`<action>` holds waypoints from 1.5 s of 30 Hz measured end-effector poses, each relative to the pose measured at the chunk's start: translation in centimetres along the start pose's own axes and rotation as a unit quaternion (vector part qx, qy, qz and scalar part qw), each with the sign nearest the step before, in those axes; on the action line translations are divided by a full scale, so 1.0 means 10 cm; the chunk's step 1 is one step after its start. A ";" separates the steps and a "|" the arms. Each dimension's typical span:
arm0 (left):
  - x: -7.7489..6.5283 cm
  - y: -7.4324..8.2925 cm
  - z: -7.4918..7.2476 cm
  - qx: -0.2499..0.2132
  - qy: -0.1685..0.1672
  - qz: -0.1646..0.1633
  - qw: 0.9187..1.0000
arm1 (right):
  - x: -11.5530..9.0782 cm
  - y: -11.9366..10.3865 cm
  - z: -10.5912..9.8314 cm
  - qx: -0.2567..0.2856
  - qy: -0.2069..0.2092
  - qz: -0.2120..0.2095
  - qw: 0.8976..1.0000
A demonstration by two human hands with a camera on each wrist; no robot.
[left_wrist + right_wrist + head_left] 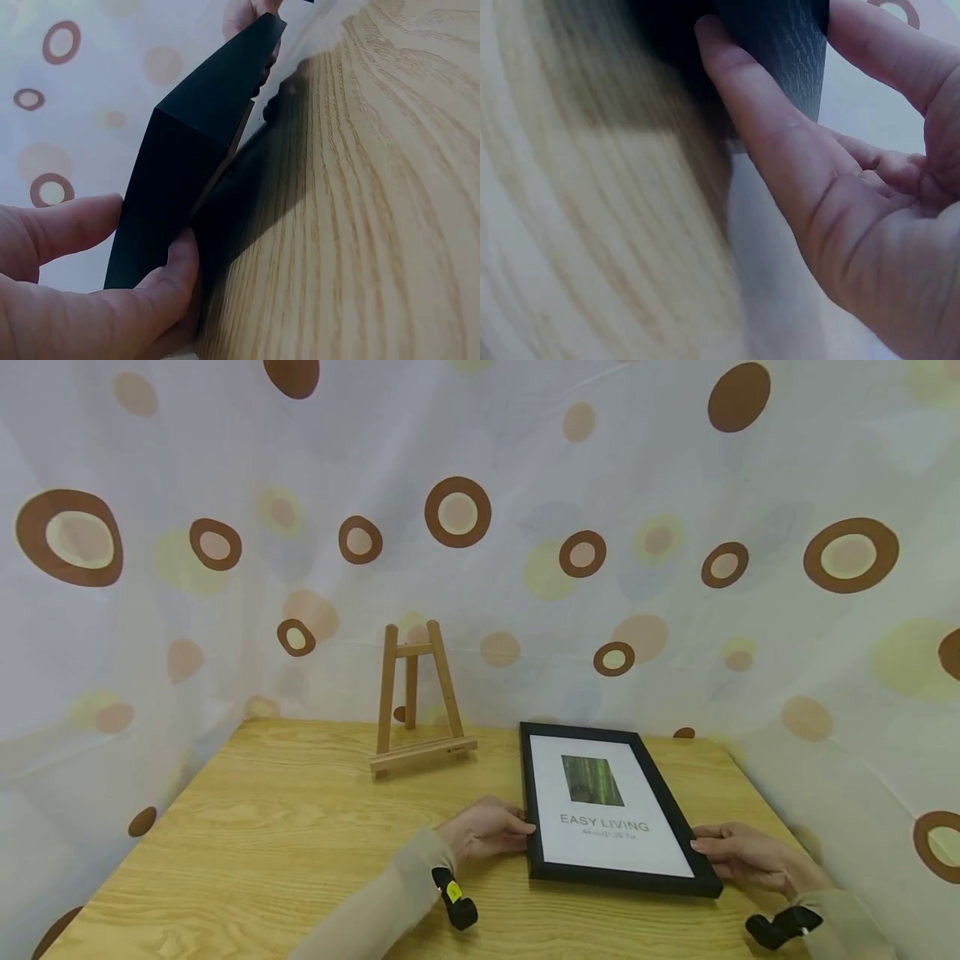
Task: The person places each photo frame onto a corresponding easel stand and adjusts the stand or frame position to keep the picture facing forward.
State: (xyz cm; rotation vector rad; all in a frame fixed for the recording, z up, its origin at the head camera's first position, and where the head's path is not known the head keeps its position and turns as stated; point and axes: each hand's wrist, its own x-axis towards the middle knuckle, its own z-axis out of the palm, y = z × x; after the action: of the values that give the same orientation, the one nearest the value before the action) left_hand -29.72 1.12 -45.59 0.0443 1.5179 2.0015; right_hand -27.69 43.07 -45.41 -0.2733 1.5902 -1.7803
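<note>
A black picture frame (pixel 637 785) with a white mat, a small green picture and the words EASY LIVING is at the right of the table, between both hands. My left hand (pixel 483 831) grips its left side, thumb on the front edge and fingers curled beneath. My right hand (pixel 750 858) holds the opposite side, thumb on top. In the left wrist view, the frame's black side (pixel 176 172) stands at least partly off the wood, with a shadow under it. In the right wrist view, a finger reaches under the black edge (pixel 787 60). The frame's back is hidden.
A small wooden easel (pixel 423 754) stands upright at the back of the table, left of the frame. Behind the wooden table (pixel 247 835) and along its sides hangs a white curtain (pixel 510 610) with brown and yellow circles. Each wrist bears a small black device.
</note>
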 end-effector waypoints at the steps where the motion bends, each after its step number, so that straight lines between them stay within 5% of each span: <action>1: -0.01 0.00 -0.01 0.002 -0.002 0.001 1.000 | 0.01 0.01 0.00 0.000 -0.003 0.000 1.000; 13: -0.16 0.06 -0.13 0.028 0.000 0.020 0.999 | 0.10 -0.01 0.08 0.021 -0.033 -0.037 0.999; 32: -0.46 0.12 -0.41 0.049 -0.060 0.073 0.994 | 0.33 -0.12 0.46 -0.096 0.070 -0.045 0.992; 45: -0.54 0.23 -0.67 0.068 -0.058 0.115 0.989 | 0.49 -0.31 0.75 -0.134 0.112 -0.088 0.981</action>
State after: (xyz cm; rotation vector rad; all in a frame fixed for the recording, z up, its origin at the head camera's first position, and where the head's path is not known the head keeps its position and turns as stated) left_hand -28.94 -7.58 -44.05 0.4026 1.6333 2.0274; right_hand -27.89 34.04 -42.43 -0.3595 2.0272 -1.7769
